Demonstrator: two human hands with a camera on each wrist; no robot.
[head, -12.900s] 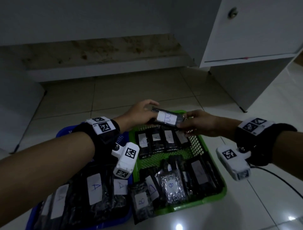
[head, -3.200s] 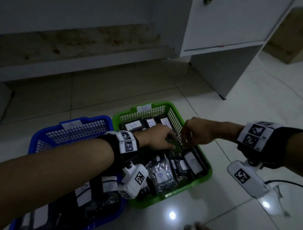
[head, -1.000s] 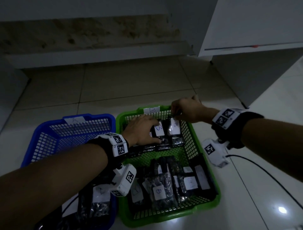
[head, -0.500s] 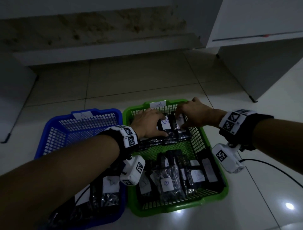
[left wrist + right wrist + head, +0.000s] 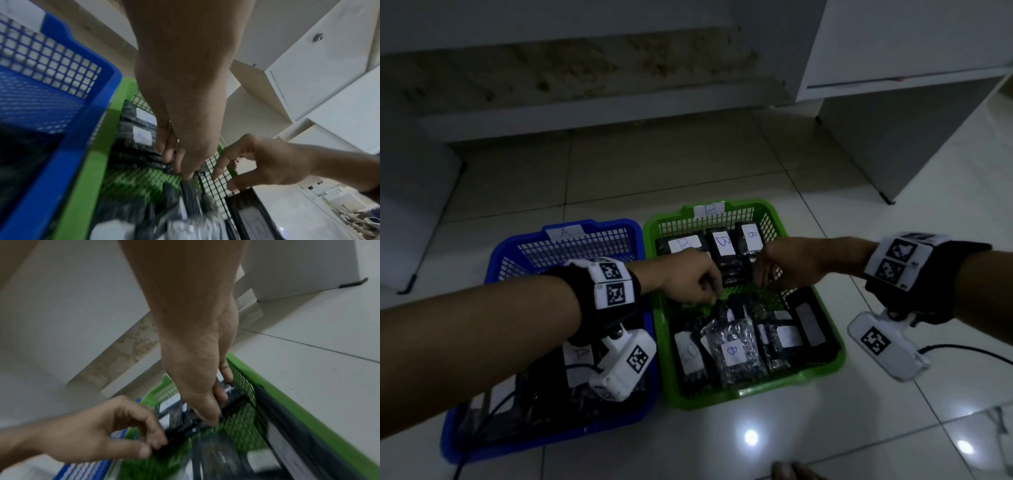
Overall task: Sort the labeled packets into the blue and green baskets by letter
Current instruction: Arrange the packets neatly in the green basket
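Note:
The green basket (image 5: 756,390), tagged B, holds a back row of three black packets (image 5: 722,245) with white B labels and a loose heap of packets (image 5: 732,349) at its near end. The blue basket (image 5: 551,435), tagged A, stands to its left and holds black packets (image 5: 577,356) under my left forearm. Both hands hover over the middle of the green basket. My left hand (image 5: 698,284) has loosely curled fingers (image 5: 180,162) at the near ends of the back row. My right hand (image 5: 780,270) reaches down, and its fingertips (image 5: 211,410) touch those same ends. Neither hand holds anything.
A white cabinet (image 5: 911,44) stands at the back right on a thin leg (image 5: 887,198). A stained low step (image 5: 585,113) runs along the back wall. A black cable (image 5: 969,353) lies on the glossy tile floor to the right of the green basket.
Both hands have drawn back from the far end of the green basket to its middle. The three back-row labels now show fully.

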